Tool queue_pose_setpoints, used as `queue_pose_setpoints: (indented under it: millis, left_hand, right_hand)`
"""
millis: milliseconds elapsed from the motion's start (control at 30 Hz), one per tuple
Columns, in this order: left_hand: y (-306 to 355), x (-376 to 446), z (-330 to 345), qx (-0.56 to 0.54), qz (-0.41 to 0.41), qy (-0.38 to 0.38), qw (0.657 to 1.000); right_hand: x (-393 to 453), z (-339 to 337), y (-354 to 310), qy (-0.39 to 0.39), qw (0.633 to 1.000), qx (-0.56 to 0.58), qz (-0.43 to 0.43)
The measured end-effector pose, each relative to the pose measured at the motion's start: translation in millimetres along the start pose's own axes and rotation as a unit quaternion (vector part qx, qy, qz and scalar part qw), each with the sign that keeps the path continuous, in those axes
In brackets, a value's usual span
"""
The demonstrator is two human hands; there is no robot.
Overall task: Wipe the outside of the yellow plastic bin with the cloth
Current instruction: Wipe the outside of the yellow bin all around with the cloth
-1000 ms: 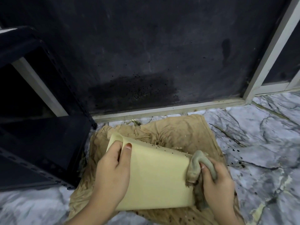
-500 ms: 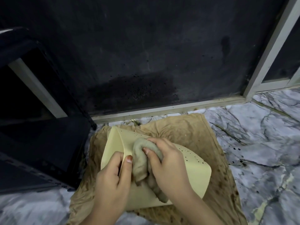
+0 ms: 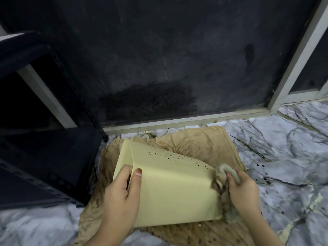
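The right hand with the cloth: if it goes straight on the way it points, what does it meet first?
Probably the yellow bin: the right hand presses the cloth toward the bin's right edge, so the wall lies directly ahead. Depth is unclear.

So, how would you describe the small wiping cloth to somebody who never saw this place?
Find the yellow bin lying on the brown sheet. At its right edge, the right hand grips a crumpled grey-green cloth, far smaller than that sheet.

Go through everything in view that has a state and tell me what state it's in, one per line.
Yellow bin: tipped on its side, dark specks along its upper edge.
Cloth: bunched, against the bin's right edge.
Left hand: grips the bin's corner.
Right hand: grips the cloth.
Brown floor cloth: spread, crumpled, stained.
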State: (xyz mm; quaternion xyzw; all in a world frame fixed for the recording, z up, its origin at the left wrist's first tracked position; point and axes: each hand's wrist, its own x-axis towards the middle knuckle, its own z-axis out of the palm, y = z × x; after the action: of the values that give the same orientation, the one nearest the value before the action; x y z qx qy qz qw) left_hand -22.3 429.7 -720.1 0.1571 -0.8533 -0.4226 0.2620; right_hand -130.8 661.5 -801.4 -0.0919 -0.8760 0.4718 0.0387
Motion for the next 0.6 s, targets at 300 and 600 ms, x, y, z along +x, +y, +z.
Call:
queue_pose_setpoints:
  millis: [300,600]
  left_hand:
    - [5,-4,3,0.002,0.026,-0.017,1.000]
    - [20,-1,1,-0.023,0.021,-0.083,0.996]
  right_hand:
    - [-63,17,-39,-0.016,0.983,0.078,-0.166]
    - [-69,21,-101,-0.144,0.943,0.110,-0.277]
